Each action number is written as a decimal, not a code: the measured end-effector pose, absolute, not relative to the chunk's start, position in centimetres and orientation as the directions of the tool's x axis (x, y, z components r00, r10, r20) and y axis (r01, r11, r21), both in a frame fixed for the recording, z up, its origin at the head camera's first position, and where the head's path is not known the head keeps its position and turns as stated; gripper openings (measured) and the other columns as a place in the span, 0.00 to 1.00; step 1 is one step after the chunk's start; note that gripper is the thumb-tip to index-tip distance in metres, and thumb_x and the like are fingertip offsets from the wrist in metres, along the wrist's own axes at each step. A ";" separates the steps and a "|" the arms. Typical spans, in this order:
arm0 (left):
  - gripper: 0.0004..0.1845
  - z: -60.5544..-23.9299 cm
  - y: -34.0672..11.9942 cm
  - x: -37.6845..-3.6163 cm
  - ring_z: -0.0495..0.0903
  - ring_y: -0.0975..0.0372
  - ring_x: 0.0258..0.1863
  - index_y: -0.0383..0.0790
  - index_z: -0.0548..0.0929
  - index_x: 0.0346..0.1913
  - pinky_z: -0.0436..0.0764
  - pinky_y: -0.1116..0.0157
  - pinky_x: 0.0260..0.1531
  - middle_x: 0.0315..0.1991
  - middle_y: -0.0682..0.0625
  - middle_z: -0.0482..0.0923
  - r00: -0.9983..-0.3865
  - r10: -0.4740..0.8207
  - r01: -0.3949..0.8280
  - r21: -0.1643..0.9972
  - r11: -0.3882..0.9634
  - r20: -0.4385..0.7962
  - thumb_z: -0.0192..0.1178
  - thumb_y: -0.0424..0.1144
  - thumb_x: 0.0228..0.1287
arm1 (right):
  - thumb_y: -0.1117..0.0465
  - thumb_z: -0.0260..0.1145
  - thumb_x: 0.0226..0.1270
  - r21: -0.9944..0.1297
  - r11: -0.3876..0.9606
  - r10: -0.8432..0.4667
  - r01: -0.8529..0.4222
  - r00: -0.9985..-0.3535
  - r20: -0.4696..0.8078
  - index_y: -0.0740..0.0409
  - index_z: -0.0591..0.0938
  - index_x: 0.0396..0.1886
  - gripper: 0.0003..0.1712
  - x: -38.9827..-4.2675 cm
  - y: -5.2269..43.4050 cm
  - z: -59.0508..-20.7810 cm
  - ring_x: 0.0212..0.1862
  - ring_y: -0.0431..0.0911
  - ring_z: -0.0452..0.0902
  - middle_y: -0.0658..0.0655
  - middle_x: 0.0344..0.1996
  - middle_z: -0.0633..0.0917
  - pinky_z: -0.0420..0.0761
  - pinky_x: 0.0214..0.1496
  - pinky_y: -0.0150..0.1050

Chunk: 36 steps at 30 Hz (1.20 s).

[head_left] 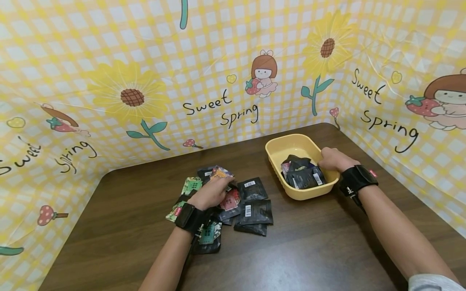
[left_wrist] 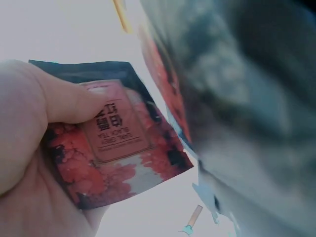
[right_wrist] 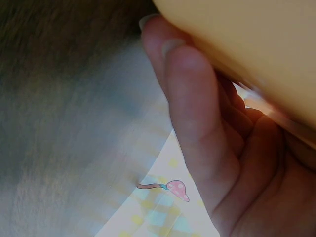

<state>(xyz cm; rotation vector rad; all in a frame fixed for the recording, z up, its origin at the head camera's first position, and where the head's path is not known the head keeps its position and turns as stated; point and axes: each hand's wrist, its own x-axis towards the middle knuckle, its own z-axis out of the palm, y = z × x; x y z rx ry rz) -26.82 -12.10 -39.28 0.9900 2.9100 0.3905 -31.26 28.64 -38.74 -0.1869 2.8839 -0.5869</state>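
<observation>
My left hand (head_left: 211, 194) is over a loose pile of tea sachets on the table. In the left wrist view, its thumb presses on a red-flowered black tea sachet (left_wrist: 118, 133) with a pink label, pinching it. An orange and purple sachet (head_left: 220, 172) shows by the fingertips in the head view. My right hand (head_left: 336, 159) grips the right rim of a yellow plastic basket (head_left: 291, 143), fingers against its outer wall in the right wrist view. Several black sachets (head_left: 303, 178) lie inside the basket.
Black sachets (head_left: 256, 212) with barcodes lie between pile and basket. Green-labelled sachets (head_left: 191, 184) are at the pile's left, and a teal-labelled sachet (head_left: 209, 234) lies nearest me. A yellow checked cloth (head_left: 225, 52) encloses the back and sides of the brown table (head_left: 291, 250).
</observation>
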 end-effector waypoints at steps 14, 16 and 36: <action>0.29 -38.5 -7.3 -25.1 0.66 0.55 0.70 0.39 0.62 0.72 0.70 0.59 0.66 0.71 0.42 0.65 -0.682 0.701 0.731 0.223 0.645 0.207 0.41 0.23 0.69 | 0.65 0.53 0.56 -0.384 0.917 -0.170 -0.105 -0.976 -0.138 0.62 0.71 0.24 0.06 -31.4 28.7 -38.4 0.24 0.48 0.72 0.57 0.22 0.73 0.70 0.25 0.35; 0.30 -38.4 -6.2 -25.0 0.65 0.55 0.71 0.37 0.62 0.72 0.68 0.59 0.67 0.71 0.42 0.64 -0.651 0.725 0.759 0.198 0.621 0.225 0.42 0.23 0.67 | 0.65 0.53 0.57 -0.379 0.920 -0.166 -0.103 -0.976 -0.138 0.63 0.72 0.25 0.06 -31.4 28.6 -38.4 0.24 0.48 0.72 0.58 0.23 0.74 0.70 0.25 0.36; 0.28 -37.3 5.0 -26.0 0.62 0.57 0.73 0.37 0.63 0.71 0.61 0.63 0.72 0.71 0.43 0.64 -0.494 0.842 0.865 0.019 0.502 0.216 0.43 0.28 0.69 | 0.63 0.54 0.57 -0.381 0.922 -0.143 -0.068 -0.975 -0.172 0.66 0.75 0.31 0.09 -31.2 28.8 -38.8 0.26 0.49 0.74 0.60 0.26 0.77 0.72 0.27 0.37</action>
